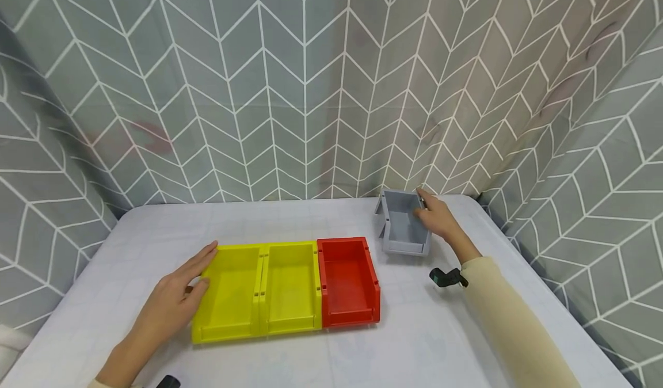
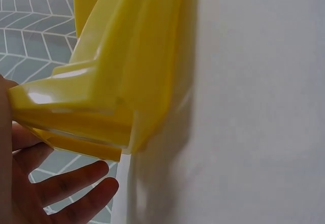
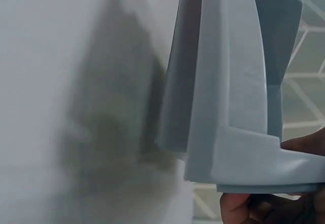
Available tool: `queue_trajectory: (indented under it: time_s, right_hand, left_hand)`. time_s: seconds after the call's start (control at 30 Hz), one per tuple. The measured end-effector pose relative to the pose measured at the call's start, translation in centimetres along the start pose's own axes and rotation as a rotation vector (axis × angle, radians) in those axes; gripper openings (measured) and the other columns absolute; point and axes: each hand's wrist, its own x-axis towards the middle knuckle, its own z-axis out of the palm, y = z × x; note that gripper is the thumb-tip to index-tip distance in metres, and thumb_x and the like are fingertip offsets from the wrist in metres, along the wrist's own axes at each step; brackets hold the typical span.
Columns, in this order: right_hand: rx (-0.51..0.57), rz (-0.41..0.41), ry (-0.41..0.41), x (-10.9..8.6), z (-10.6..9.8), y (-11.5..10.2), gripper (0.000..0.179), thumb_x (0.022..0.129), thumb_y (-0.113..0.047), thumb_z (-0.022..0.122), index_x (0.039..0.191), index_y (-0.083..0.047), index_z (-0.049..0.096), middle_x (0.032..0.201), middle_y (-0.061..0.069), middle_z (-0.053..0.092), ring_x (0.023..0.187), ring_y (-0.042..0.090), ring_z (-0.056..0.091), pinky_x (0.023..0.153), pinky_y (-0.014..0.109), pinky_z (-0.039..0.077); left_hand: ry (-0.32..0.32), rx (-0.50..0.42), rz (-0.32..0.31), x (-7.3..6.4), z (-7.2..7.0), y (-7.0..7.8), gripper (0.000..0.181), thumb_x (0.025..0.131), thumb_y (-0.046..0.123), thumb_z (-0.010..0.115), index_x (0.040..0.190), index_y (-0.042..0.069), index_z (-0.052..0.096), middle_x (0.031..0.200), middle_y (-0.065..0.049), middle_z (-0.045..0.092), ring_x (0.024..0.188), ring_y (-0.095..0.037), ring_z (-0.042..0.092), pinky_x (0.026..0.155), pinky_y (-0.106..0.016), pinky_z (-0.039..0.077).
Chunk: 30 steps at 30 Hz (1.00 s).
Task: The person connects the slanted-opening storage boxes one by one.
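Note:
On the white table, two yellow bins (image 1: 231,287) (image 1: 291,284) and a red bin (image 1: 348,278) stand side by side in a row. My left hand (image 1: 173,296) rests along the left wall of the outer yellow bin, thumb at its rim. In the left wrist view, the fingers (image 2: 84,188) of that hand extend loosely beside the yellow wall. At the back right, my right hand (image 1: 437,215) grips the right wall of a smaller-looking grey bin (image 1: 406,232), thumb on the inner side and fingers outside. The grey bin (image 3: 233,132) casts a wide shadow on the cloth in the right wrist view.
A patterned grey curtain (image 1: 305,88) hangs behind the table and along both sides. White cloth (image 1: 409,330) covers the tabletop. A dark wrist-worn device (image 1: 448,277) sits at the right sleeve, and another dark piece (image 1: 168,382) shows near the left wrist.

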Motion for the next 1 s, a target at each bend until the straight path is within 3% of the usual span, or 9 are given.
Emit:
queue_trajectory:
  time_s: [0.23,0.57,0.67,0.8,1.0]
  right_hand:
    - [0.015,-0.026,0.029,-1.9,-0.4,-2.2,0.07,0.097,-0.009,0.053,0.16,0.008,0.025,0.156,0.035,0.035,0.139,0.053,0.041,0.112,0.063,0.037]
    - [0.033,-0.065,0.009,-4.0,-1.2,-4.8,0.07,0.1,-0.009,0.053,0.162,0.004,0.024,0.156,0.034,0.037,0.136,0.053,0.045,0.106,0.064,0.044]
    - [0.022,-0.079,0.008,-4.3,-1.4,-5.4,0.07,0.099,-0.007,0.054,0.162,0.004,0.024,0.155,0.035,0.038,0.134,0.053,0.048,0.103,0.064,0.046]
    - [0.0,-0.095,0.009,-4.6,-1.5,-5.8,0.07,0.098,-0.005,0.055,0.161,0.006,0.026,0.153,0.036,0.04,0.131,0.053,0.051,0.101,0.064,0.048]
    - [-0.017,-0.093,0.011,-5.2,-1.3,-6.0,0.07,0.097,-0.005,0.055,0.16,0.006,0.028,0.152,0.035,0.041,0.132,0.053,0.05,0.103,0.064,0.046]
  left_hand:
    - [0.06,0.022,0.013,0.0,-0.4,-0.5,0.059,0.102,0.007,0.058,0.159,0.015,0.046,0.162,0.002,0.043,0.133,-0.037,0.055,0.085,-0.05,0.059]
    - [0.154,0.014,0.016,0.7,0.2,-0.7,0.052,0.098,0.001,0.058,0.15,0.005,0.056,0.157,-0.004,0.05,0.13,-0.039,0.058,0.079,-0.051,0.061]
    - [0.177,0.028,0.025,1.0,0.3,-0.8,0.052,0.096,0.0,0.059,0.148,0.003,0.058,0.154,-0.006,0.053,0.126,-0.038,0.06,0.077,-0.047,0.061]
    - [0.18,0.039,0.02,1.4,0.5,-1.0,0.052,0.096,0.001,0.059,0.148,0.003,0.057,0.155,-0.005,0.052,0.127,-0.038,0.06,0.077,-0.042,0.061]
    - [0.155,0.015,0.025,1.7,0.9,-1.3,0.052,0.099,0.002,0.057,0.151,0.004,0.054,0.158,-0.005,0.048,0.132,-0.039,0.056,0.081,-0.049,0.058]
